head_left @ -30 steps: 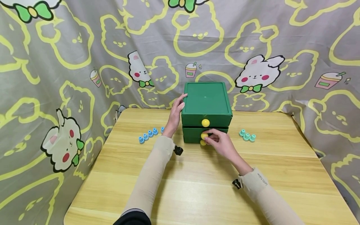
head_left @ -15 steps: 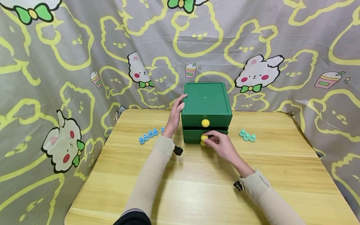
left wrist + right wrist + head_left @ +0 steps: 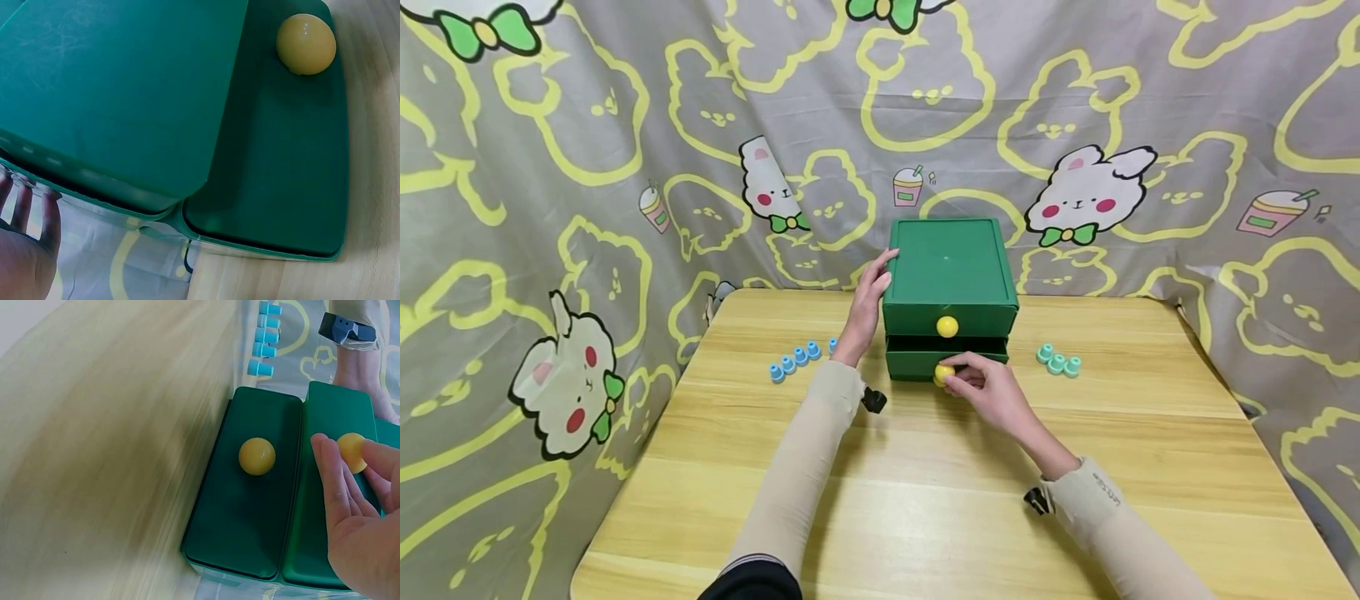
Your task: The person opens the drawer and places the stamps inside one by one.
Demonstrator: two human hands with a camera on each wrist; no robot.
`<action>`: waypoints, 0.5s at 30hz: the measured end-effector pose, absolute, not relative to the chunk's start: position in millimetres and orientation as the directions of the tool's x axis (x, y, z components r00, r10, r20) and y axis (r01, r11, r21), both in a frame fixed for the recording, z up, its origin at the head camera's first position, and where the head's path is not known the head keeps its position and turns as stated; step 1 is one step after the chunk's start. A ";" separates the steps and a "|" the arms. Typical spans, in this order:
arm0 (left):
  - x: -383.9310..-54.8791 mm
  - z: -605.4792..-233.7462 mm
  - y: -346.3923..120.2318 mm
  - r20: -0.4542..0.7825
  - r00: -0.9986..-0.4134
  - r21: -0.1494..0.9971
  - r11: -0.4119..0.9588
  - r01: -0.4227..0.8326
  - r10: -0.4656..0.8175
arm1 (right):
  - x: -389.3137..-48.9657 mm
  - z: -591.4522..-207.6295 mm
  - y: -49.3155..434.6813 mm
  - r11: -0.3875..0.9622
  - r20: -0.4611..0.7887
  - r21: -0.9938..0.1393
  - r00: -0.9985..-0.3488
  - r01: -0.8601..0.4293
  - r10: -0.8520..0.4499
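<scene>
A green drawer chest (image 3: 951,262) stands at the back of the table. The middle drawer (image 3: 913,365) is partly pulled out, with a dark gap showing above its front. Thumb and fingers of my right hand (image 3: 996,392) pinch that drawer's yellow knob (image 3: 352,452). My left hand (image 3: 865,304) rests against the chest's left side, fingers extended; only part of it shows in the left wrist view. Above, the top drawer's yellow knob (image 3: 947,327) sits on a shut front. Both wrist views show the bottom drawer shut, with its own yellow knob (image 3: 306,44).
Several small blue peg-like pieces (image 3: 801,357) stand in a row left of the chest. Three teal ones (image 3: 1057,363) are grouped to its right. A patterned grey curtain (image 3: 820,100) hangs behind and beside the wooden table (image 3: 925,517).
My right hand has drawn the middle drawer toward me by its knob, widening the gap above it. The bottom knob is now hidden in the head view. My left hand stays put.
</scene>
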State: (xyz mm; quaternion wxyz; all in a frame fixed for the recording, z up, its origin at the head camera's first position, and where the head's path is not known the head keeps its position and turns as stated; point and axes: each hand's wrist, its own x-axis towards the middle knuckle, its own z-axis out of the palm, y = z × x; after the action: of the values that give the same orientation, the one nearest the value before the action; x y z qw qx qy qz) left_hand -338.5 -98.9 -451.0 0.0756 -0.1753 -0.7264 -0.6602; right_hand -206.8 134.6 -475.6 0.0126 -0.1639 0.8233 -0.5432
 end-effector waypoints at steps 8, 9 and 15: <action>-338.2 -449.8 -99.6 0.330 -0.931 0.935 0.082 0.345 0.157 | -202.3 -476.0 135.5 0.362 0.158 -0.894 -0.941 -0.264 -0.298; -337.9 -449.6 -99.5 0.330 -0.931 0.935 0.083 0.345 0.156 | -201.7 -475.8 135.5 0.360 0.156 -0.895 -0.942 -0.263 -0.298; -337.1 -448.6 -99.1 0.333 -0.930 0.935 0.074 0.348 0.157 | -197.8 -475.5 135.8 0.371 0.155 -0.890 -0.942 -0.264 -0.298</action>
State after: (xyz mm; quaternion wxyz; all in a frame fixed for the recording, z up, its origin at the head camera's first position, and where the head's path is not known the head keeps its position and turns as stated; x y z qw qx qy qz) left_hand -337.1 -99.1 -448.6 0.0723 -0.1731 -0.7294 -0.6579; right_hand -197.8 135.8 -475.5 0.0158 -0.1696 0.8279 -0.5344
